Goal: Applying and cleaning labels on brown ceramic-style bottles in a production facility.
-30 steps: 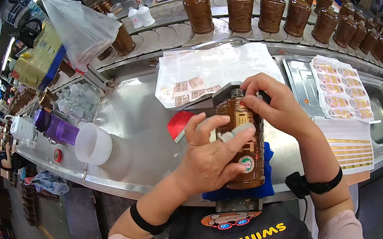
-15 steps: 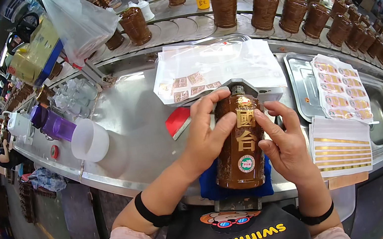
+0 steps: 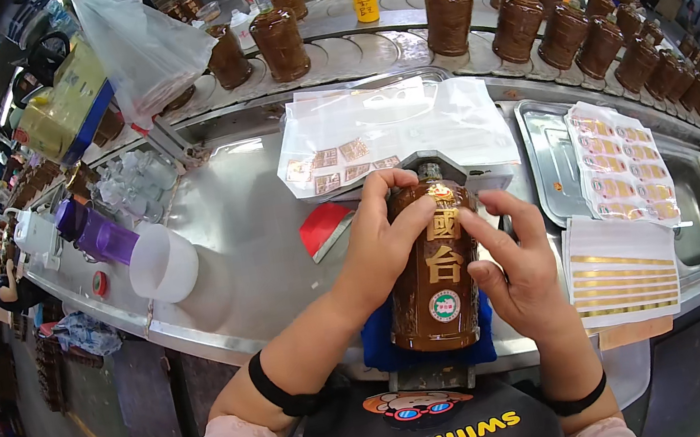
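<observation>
A brown glazed bottle (image 3: 433,297) with gold characters and a round green-and-white emblem leans back in a dark metal holder (image 3: 437,162), its base on a blue cloth (image 3: 379,356). My left hand (image 3: 380,236) grips the bottle's upper left side, its thumb pressed on the front near a small gold-and-red mark below the neck. At the bottle's right side, my right hand (image 3: 511,262) has its fingers spread and bent. The right index fingertip is at the gold lettering; whether it touches cannot be made out.
Behind the holder lie white sheets with brown labels (image 3: 340,154). A red piece (image 3: 324,227), a white tub (image 3: 163,264) and a purple bottle (image 3: 101,235) are leftward. Rightward are a metal tray (image 3: 556,177), label sheets (image 3: 623,161) and gold strips (image 3: 623,276). Brown bottles (image 3: 449,20) line the conveyor (image 3: 351,52).
My left thumb has slid up toward the mark below the neck. My right fingers have shifted slightly down the bottle. Bottles on the near conveyor have moved right; one behind has moved left.
</observation>
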Tool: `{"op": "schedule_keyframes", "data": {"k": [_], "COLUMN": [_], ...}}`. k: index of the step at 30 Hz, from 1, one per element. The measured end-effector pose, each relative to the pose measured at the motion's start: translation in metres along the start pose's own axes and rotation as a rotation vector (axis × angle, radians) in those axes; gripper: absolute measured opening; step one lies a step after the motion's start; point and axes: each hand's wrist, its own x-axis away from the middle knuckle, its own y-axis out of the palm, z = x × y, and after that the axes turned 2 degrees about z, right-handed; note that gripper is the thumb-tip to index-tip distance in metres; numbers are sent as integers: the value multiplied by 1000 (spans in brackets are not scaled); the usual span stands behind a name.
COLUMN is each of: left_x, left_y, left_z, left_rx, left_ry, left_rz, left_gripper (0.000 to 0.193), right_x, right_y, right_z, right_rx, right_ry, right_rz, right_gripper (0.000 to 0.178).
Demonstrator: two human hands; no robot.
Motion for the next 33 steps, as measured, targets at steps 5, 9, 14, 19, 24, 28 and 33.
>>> {"op": "schedule_keyframes", "data": {"k": [5,9,14,19,24,28,33], "left_x": [-1,2,5,6,13,17,14], "left_y": [1,0,1,-4,-1,0,5], "left_z": [0,-2,-1,-5,-2,2,6], "left_rx": [185,103,181,113,173,-20,-113], "left_ry": [-88,-26,6,2,7,62,18], "left_rz": [-22,-33,23,-38,9,60,62], "left_gripper": [26,25,29,31,47,63,58], "right_x": [-13,-11,-44,-69,-74,-78,-75], "right_y": [3,0,-7,-2,-4,-13,-6], "right_z": [2,8,15,23,13,2,11], "right_rx": [56,21,-2,-133,-123,-59,-98], "right_ry": [-11,10,87,71,-5,-29,69], "right_rz": [-42,-22,-90,-175,-96,-129,-99], "right_gripper": [43,39,34,15,12,12,12]}}
